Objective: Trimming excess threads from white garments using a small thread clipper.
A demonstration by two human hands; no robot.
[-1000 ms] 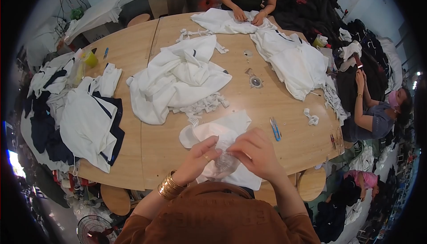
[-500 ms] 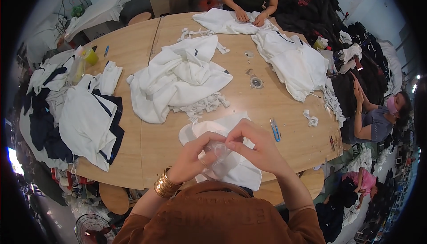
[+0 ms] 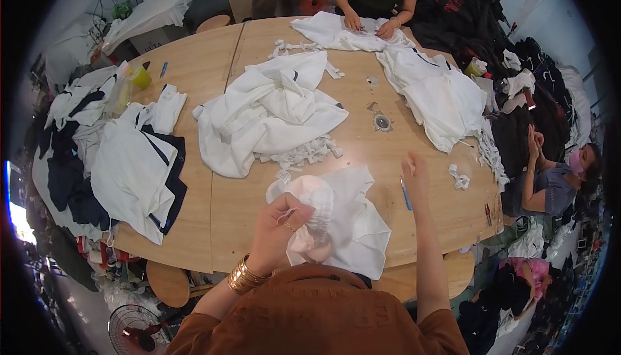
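Note:
My left hand (image 3: pixel 277 229) is closed in a pinch on the gathered, ribbed-looking edge of a small white fabric piece (image 3: pixel 323 203). A thin pale strand shows at its fingers. The piece hangs at the table's near edge over a larger white cloth (image 3: pixel 362 225), and part of it has a pinkish tint. My right hand (image 3: pixel 416 177) reaches forward over the table, slightly blurred, its fingers apart beside blue thread snips (image 3: pixel 405 193). The hand partly hides the snips, and they do not look lifted.
Ahead lies a large white garment (image 3: pixel 272 112) with white fabric strips (image 3: pixel 304 152) near it. White and navy garments (image 3: pixel 132 177) are heaped at left. A metal-coloured round object (image 3: pixel 381 122) sits mid-table. Across, a person's hands (image 3: pixel 372 28) work on white cloth; another person (image 3: pixel 550 183) is at right.
My right hand has left the fabric and moved right to the blue snips. My left hand keeps the white piece, now alone. The whole view has shifted slightly.

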